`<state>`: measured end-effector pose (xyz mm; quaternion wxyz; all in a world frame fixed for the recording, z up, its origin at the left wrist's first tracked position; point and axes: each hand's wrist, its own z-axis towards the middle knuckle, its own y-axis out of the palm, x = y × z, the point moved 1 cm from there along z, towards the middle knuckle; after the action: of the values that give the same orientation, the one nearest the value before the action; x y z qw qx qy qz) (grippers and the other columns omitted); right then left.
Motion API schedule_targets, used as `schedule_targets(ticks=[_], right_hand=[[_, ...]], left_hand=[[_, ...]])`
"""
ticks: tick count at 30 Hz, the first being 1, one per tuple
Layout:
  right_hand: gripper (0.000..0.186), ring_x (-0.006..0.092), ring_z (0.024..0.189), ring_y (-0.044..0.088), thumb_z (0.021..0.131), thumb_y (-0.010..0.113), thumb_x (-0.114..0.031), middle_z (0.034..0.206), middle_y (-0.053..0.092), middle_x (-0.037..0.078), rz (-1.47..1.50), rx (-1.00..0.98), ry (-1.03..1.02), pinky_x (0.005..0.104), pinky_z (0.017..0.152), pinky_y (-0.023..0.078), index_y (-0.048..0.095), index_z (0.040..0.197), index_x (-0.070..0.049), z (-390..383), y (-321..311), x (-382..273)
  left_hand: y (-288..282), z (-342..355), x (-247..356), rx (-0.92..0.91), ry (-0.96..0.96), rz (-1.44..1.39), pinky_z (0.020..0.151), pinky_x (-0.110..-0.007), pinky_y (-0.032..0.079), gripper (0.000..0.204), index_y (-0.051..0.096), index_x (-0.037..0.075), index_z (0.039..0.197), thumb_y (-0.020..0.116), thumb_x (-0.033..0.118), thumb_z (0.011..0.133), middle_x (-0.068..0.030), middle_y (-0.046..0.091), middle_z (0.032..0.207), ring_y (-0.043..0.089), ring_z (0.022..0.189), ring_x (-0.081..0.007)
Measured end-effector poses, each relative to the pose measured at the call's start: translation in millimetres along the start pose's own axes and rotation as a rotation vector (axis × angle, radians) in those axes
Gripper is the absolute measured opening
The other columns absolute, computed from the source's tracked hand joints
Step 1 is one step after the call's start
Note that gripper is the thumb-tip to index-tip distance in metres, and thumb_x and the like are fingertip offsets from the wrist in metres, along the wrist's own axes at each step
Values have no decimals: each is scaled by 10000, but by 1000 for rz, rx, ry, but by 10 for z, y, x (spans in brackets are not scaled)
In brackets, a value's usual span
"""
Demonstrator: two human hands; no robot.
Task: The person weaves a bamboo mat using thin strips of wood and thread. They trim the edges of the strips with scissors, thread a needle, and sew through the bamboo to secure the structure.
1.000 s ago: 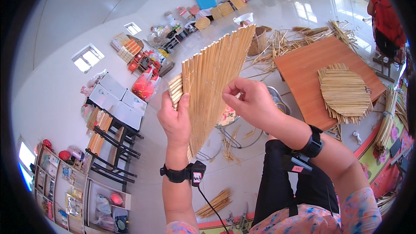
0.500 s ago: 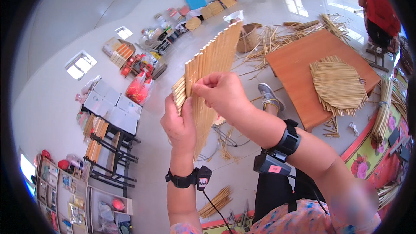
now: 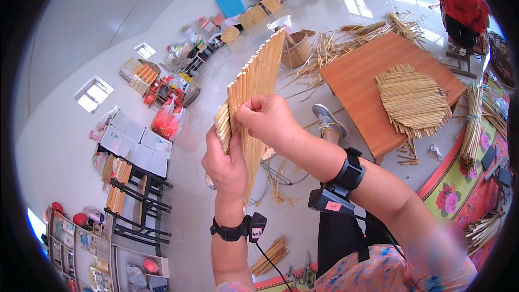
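The woven straw mat (image 3: pixel 254 103) stands on edge at centre frame, rising toward the upper right. Your left hand (image 3: pixel 227 165) clamps its lower edge, fingers closed around the stalks. Your right hand (image 3: pixel 270 121) pinches stalks near that edge. Keep both grips firm and stalks parallel. A finished mat (image 3: pixel 413 100) lies on the low wooden table (image 3: pixel 357 84) at right

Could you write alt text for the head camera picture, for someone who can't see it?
Two bare hands hold up a flat mat of straw stalks: the left hand grips its lower edge, the right hand pinches it. Beyond, a similar mat lies on a low wooden table.
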<state>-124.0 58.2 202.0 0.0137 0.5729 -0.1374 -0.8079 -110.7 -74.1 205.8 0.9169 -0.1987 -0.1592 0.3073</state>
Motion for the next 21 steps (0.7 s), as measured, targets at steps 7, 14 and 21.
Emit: schedule_targets(ticks=[7, 14, 21], right_hand=[[167, 59, 508, 475, 857, 625, -139, 668, 568, -1, 335, -95, 71, 221, 445, 376, 627, 787, 12, -33, -6, 39], [181, 72, 510, 542, 816, 677, -128, 635, 624, 39, -84, 70, -58, 239, 459, 441, 692, 835, 51, -85, -42, -51], [180, 77, 514, 561, 803, 664, -123, 617, 624, 47, -79, 106, -38, 247, 464, 451, 687, 809, 55, -91, -42, -80]], left_hand=[[-45, 35, -34, -6, -30, -12, 717, -366, 526, 304, 517, -30, 1162, 612, 58, 888, -205, 680, 938, 693, 855, -336], [19, 18, -34, 24, -26, -14, 697, -371, 534, 284, 536, -21, 1132, 625, 60, 874, -200, 681, 915, 694, 823, -339], [60, -21, 4, 19, -28, -32, 665, -375, 537, 263, 552, -12, 1112, 625, 64, 872, -193, 678, 880, 692, 779, -341]])
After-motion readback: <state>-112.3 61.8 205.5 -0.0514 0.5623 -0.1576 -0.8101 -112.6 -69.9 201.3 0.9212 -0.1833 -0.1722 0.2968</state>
